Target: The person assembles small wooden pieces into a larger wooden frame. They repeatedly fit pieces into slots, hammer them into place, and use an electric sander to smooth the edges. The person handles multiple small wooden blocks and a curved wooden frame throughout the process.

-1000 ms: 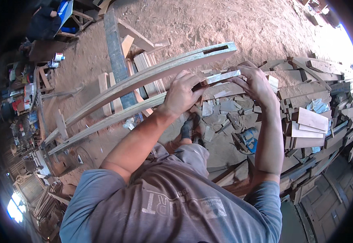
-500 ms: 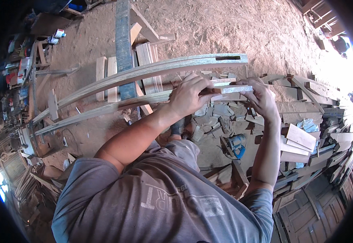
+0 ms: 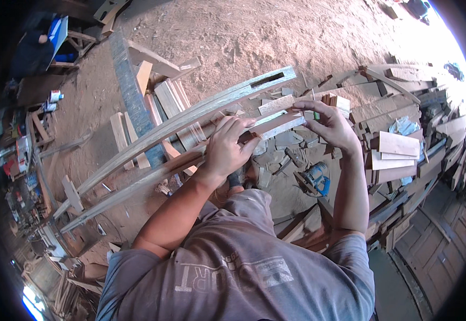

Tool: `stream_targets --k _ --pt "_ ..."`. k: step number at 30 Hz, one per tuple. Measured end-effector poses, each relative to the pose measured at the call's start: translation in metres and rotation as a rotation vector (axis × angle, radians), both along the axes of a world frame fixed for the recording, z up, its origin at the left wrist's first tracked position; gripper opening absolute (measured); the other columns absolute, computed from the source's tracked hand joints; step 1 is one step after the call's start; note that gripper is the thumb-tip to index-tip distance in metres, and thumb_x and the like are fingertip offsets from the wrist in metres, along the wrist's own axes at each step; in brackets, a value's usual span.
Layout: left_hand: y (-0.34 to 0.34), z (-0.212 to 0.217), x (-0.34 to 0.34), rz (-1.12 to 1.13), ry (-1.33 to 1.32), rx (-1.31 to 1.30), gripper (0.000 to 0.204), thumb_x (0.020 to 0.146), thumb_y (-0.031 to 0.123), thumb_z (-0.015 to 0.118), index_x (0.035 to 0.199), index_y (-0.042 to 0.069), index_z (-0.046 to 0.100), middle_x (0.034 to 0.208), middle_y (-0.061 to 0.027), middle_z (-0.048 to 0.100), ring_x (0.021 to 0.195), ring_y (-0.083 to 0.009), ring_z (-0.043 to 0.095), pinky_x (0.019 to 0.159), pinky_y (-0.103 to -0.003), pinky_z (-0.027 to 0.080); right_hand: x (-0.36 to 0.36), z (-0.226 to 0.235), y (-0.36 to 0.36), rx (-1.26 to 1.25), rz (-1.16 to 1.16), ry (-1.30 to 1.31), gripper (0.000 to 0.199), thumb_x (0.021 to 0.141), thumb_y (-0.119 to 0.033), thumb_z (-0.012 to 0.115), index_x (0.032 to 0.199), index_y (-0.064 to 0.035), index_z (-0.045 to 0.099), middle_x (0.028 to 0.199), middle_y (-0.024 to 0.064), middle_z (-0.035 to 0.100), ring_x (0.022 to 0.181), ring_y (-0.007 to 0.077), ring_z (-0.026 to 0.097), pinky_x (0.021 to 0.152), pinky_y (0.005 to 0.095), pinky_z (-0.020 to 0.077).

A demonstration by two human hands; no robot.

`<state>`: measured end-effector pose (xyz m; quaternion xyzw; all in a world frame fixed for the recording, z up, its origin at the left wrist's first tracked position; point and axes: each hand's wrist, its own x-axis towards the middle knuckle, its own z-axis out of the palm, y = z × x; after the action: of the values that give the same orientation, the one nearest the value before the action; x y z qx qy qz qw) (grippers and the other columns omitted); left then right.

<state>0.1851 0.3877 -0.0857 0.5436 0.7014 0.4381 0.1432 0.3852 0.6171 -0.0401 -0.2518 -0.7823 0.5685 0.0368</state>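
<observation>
Two long, slightly curved wooden beams run from the lower left toward the middle. The far beam [image 3: 190,115] has a dark slot [image 3: 268,81] cut near its right end. My left hand [image 3: 226,147] is wrapped round the near beam [image 3: 281,126], a little short of its right end, fingers over the top and thumb on the near side. At that end my right hand [image 3: 330,127] has its forefinger and thumb on opposite edges of the wood. A thin pale stick and a bit of green show by its fingers, too small to name.
A dark-topped support [image 3: 131,91] crosses beneath the beams. Wood offcuts cover the ground below my hands, near a blue power tool [image 3: 314,179]. Stacked boards [image 3: 399,144] lie at right. A person [image 3: 32,53] is at the upper left. Sawdust [image 3: 233,37] coats the ground beyond.
My view has turned, so both beams slope more steeply up to the right. The near beam now shows a broader face at its end. My right hand's thumb and forefinger are spread wider.
</observation>
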Motion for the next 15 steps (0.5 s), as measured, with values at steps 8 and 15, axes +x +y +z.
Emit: stream_targets --k 8,15 --pt "0.002 0.003 -0.005 -0.056 -0.015 -0.009 0.035 0.079 0.002 0.083 0.112 0.006 0.075 0.107 -0.0111 0.077 0.103 -0.0342 0.07 0.095 -0.045 0.058 -0.006 0.001 -0.017 0.312 0.057 -0.002 0.04 0.091 -0.009 0.073 0.131 -0.0093 0.074 0.128 0.0105 0.075 0.124 0.0323 0.064 0.11 0.0439 0.05" --pt "-0.001 0.01 -0.006 -0.07 -0.058 -0.084 0.044 0.076 0.007 0.087 0.118 0.008 0.072 0.109 -0.0104 0.073 0.107 -0.0328 0.069 0.094 -0.043 0.057 -0.001 -0.02 -0.022 0.267 -0.003 0.078 0.049 0.099 -0.043 0.07 0.129 -0.0043 0.073 0.126 0.0134 0.075 0.121 0.0347 0.066 0.108 0.046 0.0497"
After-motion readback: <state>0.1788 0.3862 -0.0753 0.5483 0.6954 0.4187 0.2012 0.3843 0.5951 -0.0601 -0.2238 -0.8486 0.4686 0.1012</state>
